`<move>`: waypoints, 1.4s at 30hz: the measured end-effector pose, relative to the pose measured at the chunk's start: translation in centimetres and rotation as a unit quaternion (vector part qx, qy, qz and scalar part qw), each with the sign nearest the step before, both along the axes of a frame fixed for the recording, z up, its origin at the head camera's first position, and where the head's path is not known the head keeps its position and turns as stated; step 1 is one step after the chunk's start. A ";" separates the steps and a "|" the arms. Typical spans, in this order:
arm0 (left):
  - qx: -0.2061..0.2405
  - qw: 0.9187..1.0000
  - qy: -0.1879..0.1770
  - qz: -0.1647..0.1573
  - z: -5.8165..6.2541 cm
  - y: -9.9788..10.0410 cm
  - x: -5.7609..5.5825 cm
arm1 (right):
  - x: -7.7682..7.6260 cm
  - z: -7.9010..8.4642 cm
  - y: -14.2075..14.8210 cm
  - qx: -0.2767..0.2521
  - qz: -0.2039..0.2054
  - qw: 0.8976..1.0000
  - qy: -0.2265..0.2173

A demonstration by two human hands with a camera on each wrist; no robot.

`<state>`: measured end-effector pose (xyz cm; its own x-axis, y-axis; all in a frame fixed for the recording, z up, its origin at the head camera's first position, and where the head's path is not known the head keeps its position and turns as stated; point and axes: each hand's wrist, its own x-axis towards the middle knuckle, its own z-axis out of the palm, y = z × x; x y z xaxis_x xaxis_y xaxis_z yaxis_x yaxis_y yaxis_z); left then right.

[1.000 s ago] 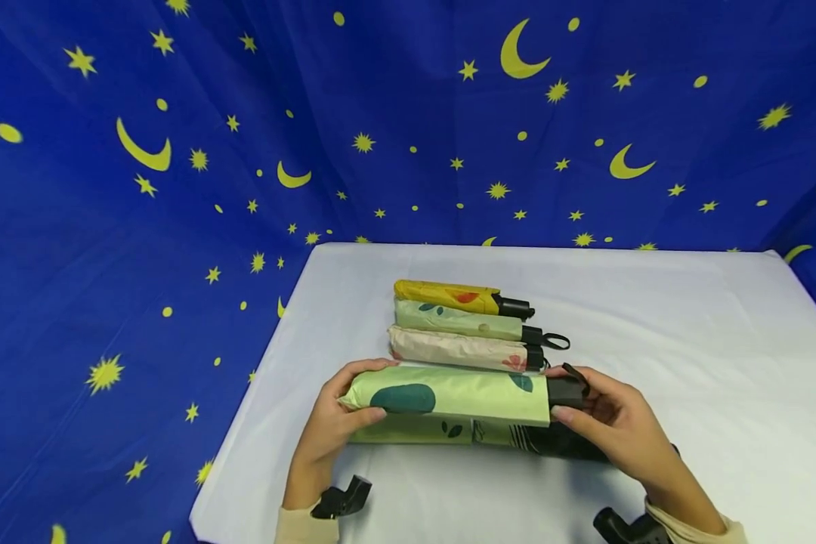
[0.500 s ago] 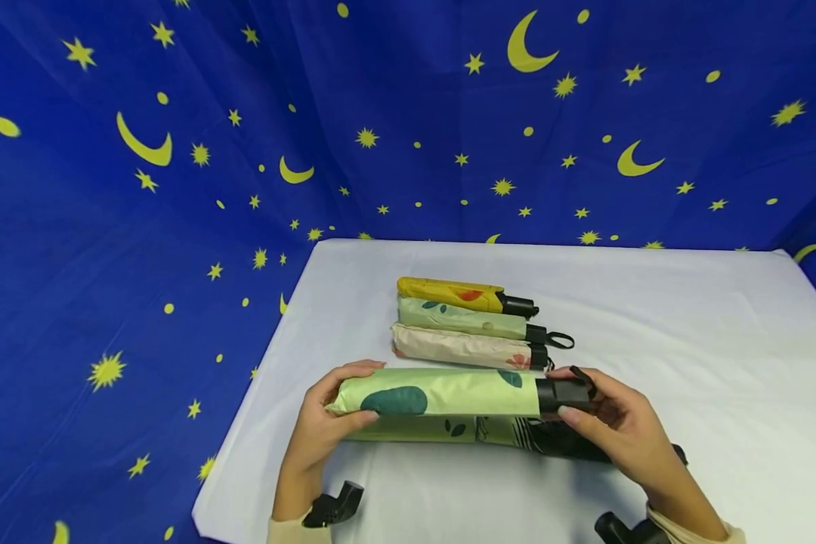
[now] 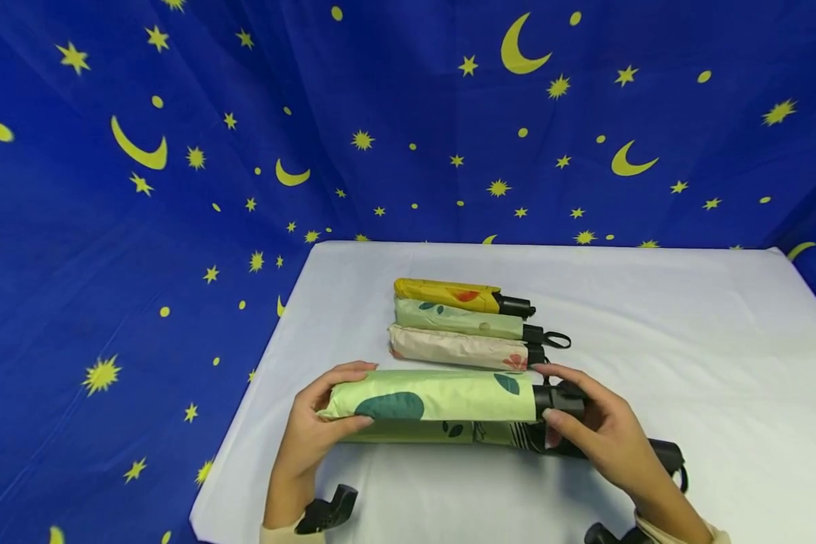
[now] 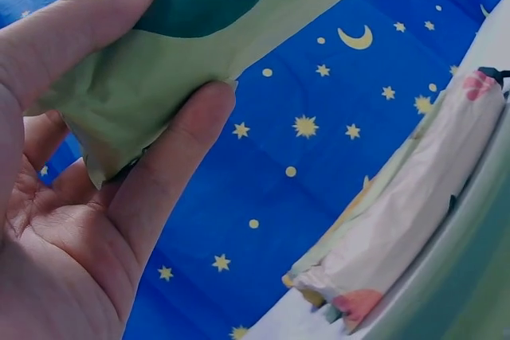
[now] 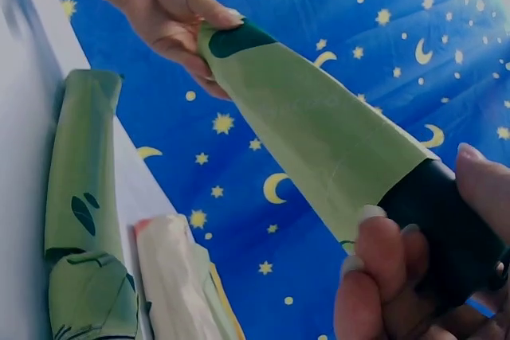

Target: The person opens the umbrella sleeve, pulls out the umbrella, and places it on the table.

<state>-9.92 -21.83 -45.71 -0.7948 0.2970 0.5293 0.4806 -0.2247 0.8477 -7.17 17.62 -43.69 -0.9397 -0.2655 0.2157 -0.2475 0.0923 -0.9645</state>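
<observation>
One light-green umbrella [image 3: 459,396], I see, spans nine to three o'clock: left hand [image 3: 306,431] grips its tip [image 3: 343,400], right hand [image 3: 615,434] its handle [image 3: 561,403].

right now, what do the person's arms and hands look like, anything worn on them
The left hand and right hand wear no gloves. Beige sleeves end near the wrists. Each wrist bears a black camera: the left camera is stubby and angled, the right camera partly cut off.

Free tabletop [image 3: 714,340] right of hands [image 3: 306,423] [image 3: 605,423], obstacle ahead: three umbrellas [image 3: 459,321]
</observation>
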 end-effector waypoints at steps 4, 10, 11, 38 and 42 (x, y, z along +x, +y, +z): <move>-0.005 1.000 0.008 0.006 0.4 -0.4 0.3 | -0.1 0.0 -0.2 -0.015 0.014 1.000 -0.013; -0.007 1.000 0.016 0.005 0.7 -0.9 0.5 | -0.2 -0.1 0.2 -0.021 0.020 0.999 0.012; -0.007 1.000 0.017 0.007 0.8 -0.9 0.5 | -0.2 -0.1 0.3 -0.023 0.017 0.999 0.015; 0.012 1.000 -0.006 0.006 0.5 -1.4 0.1 | 0.2 -0.8 3.0 -0.088 -0.022 0.996 0.024; 0.020 1.000 -0.014 -0.006 0.5 -1.5 0.1 | 0.3 -0.8 3.3 -0.086 -0.028 0.996 0.023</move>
<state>-9.84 -23.29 -45.25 -0.8062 0.2844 0.5188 0.4541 -0.2647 0.8508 -6.87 20.90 -44.51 -0.9400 -0.1686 0.2966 -0.2908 -0.0584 -0.9550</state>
